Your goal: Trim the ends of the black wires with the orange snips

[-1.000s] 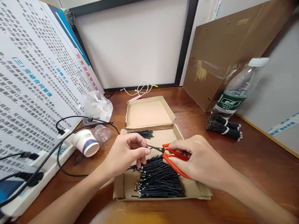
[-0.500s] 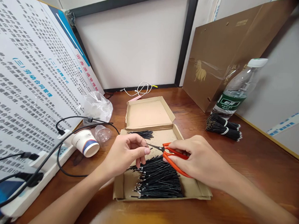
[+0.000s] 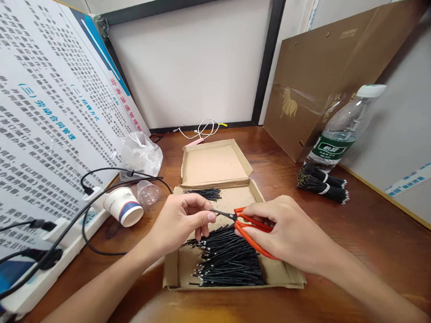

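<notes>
My right hand (image 3: 284,230) grips red-handled scissors (image 3: 256,233), whose dark blades point left and look closed or nearly so. The blade tips meet the fingertips of my left hand (image 3: 185,221), which is pinched on a thin black wire, mostly hidden by the fingers. Below both hands, a large pile of short black wires (image 3: 230,261) with pale tips lies in an open cardboard box (image 3: 281,274). At the box's far side is a smaller group of black wires (image 3: 208,194).
Two tied bundles of black wires (image 3: 322,184) lie right, by a water bottle (image 3: 331,140) and brown carton (image 3: 310,79). Left are a tipped paper cup (image 3: 123,207), clear plastic cup (image 3: 149,194), plastic bag (image 3: 142,154) and power strip (image 3: 61,259) with black cables. A white cable (image 3: 206,126) lies behind.
The scissor blades have come together a little at my left fingertips, and the lower red handle has shifted slightly. Both hands stay in nearly the same place.
</notes>
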{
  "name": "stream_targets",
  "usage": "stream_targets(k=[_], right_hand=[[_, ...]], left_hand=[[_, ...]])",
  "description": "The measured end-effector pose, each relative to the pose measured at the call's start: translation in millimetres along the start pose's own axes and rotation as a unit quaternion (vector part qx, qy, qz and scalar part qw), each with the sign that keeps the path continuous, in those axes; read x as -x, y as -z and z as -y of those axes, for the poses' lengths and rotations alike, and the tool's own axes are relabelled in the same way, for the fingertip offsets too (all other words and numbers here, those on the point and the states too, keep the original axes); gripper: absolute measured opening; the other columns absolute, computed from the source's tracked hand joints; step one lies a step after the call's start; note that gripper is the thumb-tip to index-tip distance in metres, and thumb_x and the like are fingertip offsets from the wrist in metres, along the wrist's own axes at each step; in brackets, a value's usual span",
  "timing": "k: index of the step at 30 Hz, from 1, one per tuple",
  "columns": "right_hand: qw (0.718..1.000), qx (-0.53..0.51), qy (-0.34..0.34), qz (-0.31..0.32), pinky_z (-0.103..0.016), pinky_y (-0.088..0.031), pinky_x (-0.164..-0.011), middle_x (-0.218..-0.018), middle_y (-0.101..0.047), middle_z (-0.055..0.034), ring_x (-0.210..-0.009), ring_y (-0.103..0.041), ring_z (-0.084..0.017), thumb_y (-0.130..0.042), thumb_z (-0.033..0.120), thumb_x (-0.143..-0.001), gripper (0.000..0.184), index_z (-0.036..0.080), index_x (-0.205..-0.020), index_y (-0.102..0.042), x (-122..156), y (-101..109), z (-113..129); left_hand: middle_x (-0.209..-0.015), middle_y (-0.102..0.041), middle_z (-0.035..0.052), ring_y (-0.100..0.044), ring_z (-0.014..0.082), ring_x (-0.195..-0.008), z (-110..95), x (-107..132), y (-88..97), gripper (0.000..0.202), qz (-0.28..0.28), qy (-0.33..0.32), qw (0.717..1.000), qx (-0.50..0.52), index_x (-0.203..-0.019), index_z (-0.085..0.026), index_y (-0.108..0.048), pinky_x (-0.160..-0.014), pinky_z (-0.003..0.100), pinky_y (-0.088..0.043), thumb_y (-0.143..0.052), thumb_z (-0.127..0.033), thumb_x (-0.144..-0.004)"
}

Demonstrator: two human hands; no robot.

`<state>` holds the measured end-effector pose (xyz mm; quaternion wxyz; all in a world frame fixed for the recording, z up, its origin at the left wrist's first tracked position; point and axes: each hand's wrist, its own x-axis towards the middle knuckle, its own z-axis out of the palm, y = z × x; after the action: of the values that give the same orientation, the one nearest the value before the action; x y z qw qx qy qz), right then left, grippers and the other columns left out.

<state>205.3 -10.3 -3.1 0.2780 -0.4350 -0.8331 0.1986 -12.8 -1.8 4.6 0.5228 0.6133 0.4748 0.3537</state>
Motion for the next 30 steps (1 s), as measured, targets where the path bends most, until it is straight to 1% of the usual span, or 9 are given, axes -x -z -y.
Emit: stream_targets(k=[2, 4, 6, 11, 17, 19, 23, 28, 30], right_hand=[[1.000, -0.001, 0.002, -0.010, -0.026, -0.024, -0.048, -0.048, -0.041, 0.0050, -0.048, -0.025, -0.009, -0.057, 0.028, -0.083, 0.024, 0.015, -0.069, -0.071, -0.3, 0.1, -0.4], [1.000, -0.007, -0.001, -0.022, -0.026, -0.024, -0.048, -0.048, -0.040, 0.0050, -0.048, -0.024, -0.009, -0.056, 0.028, -0.083, 0.024, 0.015, -0.070, -0.071, -0.4, 0.6, 0.1], [1.000, -0.014, -0.008, -0.023, -0.026, -0.024, -0.048, -0.049, -0.042, 0.0045, -0.048, -0.027, -0.009, -0.057, 0.029, -0.083, 0.025, 0.014, -0.069, -0.071, -0.2, 1.0, 1.3], [1.000, -0.013, -0.017, 0.006, -0.025, -0.026, -0.048, -0.053, -0.053, 0.0024, -0.048, -0.035, -0.009, -0.056, 0.029, -0.082, 0.022, 0.015, -0.071, -0.070, 0.0, 0.7, 2.9], [1.000, 0.011, -0.004, -0.002, -0.026, -0.024, -0.049, -0.048, -0.046, 0.0041, -0.048, -0.028, -0.009, -0.057, 0.028, -0.083, 0.023, 0.015, -0.072, -0.072, 0.6, 0.1, -0.3], [1.000, 0.004, -0.013, -0.003, -0.026, -0.025, -0.048, -0.049, -0.047, 0.0040, -0.048, -0.029, -0.009, -0.057, 0.029, -0.083, 0.023, 0.015, -0.074, -0.072, 0.7, 0.2, -0.6], [1.000, -0.009, -0.020, 0.003, -0.025, -0.026, -0.049, -0.051, -0.051, 0.0032, -0.048, -0.033, -0.008, -0.057, 0.030, -0.082, 0.023, 0.015, -0.069, -0.070, 0.0, 0.1, -0.2], [1.000, 0.000, -0.010, -0.001, -0.026, -0.024, -0.048, -0.048, -0.044, 0.0048, -0.047, -0.028, -0.008, -0.056, 0.032, -0.083, 0.025, 0.016, -0.069, -0.071, -0.5, -0.1, -0.2], [1.000, -0.003, -0.011, -0.003, -0.026, -0.024, -0.048, -0.048, -0.045, 0.0047, -0.048, -0.028, -0.008, -0.057, 0.031, -0.082, 0.025, 0.016, -0.067, -0.070, -0.2, 0.0, 0.0]], left_hand=[[-0.052, -0.062, 0.0015, -0.056, 0.0107, -0.042, 0.9, -0.1, 0.7, 0.016, 0.004, -0.004, 1.000, -0.002, -0.073, -0.011, -0.063, -0.040, 0.020, -0.046, -0.071, -0.025, -0.074], [-0.055, -0.062, 0.0017, -0.057, 0.0107, -0.044, 1.6, -0.1, 1.1, 0.015, 0.005, -0.009, 1.000, -0.002, -0.074, -0.012, -0.063, -0.041, 0.020, -0.047, -0.071, -0.025, -0.075], [-0.057, -0.063, 0.0019, -0.058, 0.0107, -0.045, 1.5, 0.1, 1.0, 0.015, 0.004, -0.011, 1.000, -0.002, -0.074, -0.011, -0.063, -0.041, 0.020, -0.047, -0.071, -0.024, -0.075], [-0.054, -0.062, 0.0017, -0.057, 0.0107, -0.044, -0.6, 0.4, 0.2, 0.015, 0.001, -0.002, 1.000, -0.009, -0.073, -0.011, -0.063, -0.041, 0.020, -0.046, -0.071, -0.023, -0.074], [-0.062, -0.064, 0.0021, -0.056, 0.0080, -0.044, -0.2, 0.5, 1.8, 0.014, 0.000, -0.004, 1.000, -0.013, -0.073, -0.011, -0.064, -0.040, 0.016, -0.043, -0.071, -0.022, -0.074], [-0.062, -0.064, 0.0021, -0.056, 0.0078, -0.044, 0.4, 0.8, 2.0, 0.014, 0.002, -0.008, 1.000, -0.014, -0.073, -0.010, -0.064, -0.040, 0.016, -0.043, -0.071, -0.023, -0.074], [-0.060, -0.063, 0.0015, -0.055, 0.0077, -0.043, 0.0, 1.1, 1.6, 0.014, 0.000, -0.004, 1.000, -0.018, -0.073, -0.010, -0.064, -0.040, 0.017, -0.043, -0.070, -0.022, -0.074], [-0.061, -0.064, 0.0014, -0.055, 0.0073, -0.043, -1.7, 0.8, 1.2, 0.014, -0.001, -0.003, 1.000, -0.020, -0.073, -0.010, -0.064, -0.040, 0.016, -0.042, -0.070, -0.022, -0.074], [-0.061, -0.064, 0.0016, -0.055, 0.0072, -0.043, -1.8, 0.4, 1.3, 0.014, -0.001, -0.001, 1.000, -0.020, -0.073, -0.010, -0.064, -0.040, 0.016, -0.041, -0.070, -0.022, -0.074]])
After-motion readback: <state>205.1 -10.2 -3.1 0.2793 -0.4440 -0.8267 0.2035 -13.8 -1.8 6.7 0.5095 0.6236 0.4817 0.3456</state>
